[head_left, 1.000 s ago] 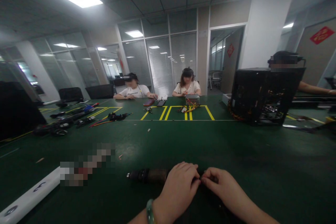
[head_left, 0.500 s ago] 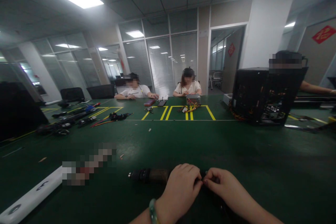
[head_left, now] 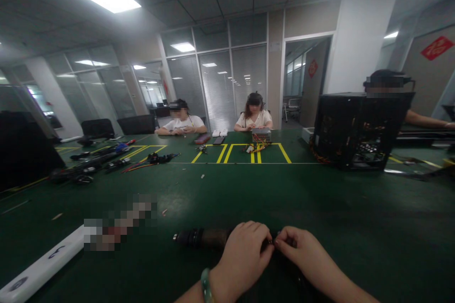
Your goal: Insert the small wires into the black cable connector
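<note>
A dark power drill [head_left: 211, 238] lies on its side on the green table, its metal tip pointing left. My left hand [head_left: 245, 251], with a green bangle on the wrist, is closed over the drill's body, thumb and forefinger curled toward the right. Close beside it, my right hand [head_left: 302, 248] is closed in a pinch at the drill's rear end. The fingertips of both hands nearly meet there, and whatever lies between them is too small and dark to make out. Below the hands, the rest of the drill fades into shadow.
A white bar [head_left: 46, 262] lies at front left, partly blurred out. Dark cables and parts [head_left: 95, 163] are behind it. A black computer case [head_left: 359, 132] stands at right. Two people sit across the table near a metal box [head_left: 261, 133]; another is behind the case.
My hands stay almost still around the drill, with only slight finger movement. Across the table, the person at left has drawn a hand back from the small items toward the body.
</note>
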`<state>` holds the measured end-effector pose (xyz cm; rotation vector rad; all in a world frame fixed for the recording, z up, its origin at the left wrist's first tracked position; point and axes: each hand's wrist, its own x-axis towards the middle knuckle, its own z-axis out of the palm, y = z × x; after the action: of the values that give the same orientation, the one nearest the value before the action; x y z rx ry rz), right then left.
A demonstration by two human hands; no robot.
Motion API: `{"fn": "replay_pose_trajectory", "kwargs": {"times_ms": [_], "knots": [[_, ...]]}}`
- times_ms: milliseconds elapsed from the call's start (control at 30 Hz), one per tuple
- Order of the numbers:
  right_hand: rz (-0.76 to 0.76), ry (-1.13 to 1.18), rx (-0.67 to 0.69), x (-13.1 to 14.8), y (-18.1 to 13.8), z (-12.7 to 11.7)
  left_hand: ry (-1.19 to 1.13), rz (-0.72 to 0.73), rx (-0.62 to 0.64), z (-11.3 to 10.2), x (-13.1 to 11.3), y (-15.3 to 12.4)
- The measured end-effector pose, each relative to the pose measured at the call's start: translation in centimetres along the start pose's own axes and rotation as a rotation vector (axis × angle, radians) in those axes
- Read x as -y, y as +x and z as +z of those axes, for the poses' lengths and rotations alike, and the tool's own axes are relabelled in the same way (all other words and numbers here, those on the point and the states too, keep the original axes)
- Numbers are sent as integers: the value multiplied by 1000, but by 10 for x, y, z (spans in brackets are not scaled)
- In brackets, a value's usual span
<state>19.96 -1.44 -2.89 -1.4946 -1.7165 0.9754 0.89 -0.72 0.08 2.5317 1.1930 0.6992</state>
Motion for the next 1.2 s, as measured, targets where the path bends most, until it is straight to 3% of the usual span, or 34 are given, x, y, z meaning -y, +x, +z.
{"fn": "replay_pose_trajectory", "kwargs": {"times_ms": [333,1200], "knots": [[-34,32,45,14,-5,-5,9,-5,6,1,0,0],[-15,-15,20,0,-2,0,37,-4,12,-1,-2,0]]}}
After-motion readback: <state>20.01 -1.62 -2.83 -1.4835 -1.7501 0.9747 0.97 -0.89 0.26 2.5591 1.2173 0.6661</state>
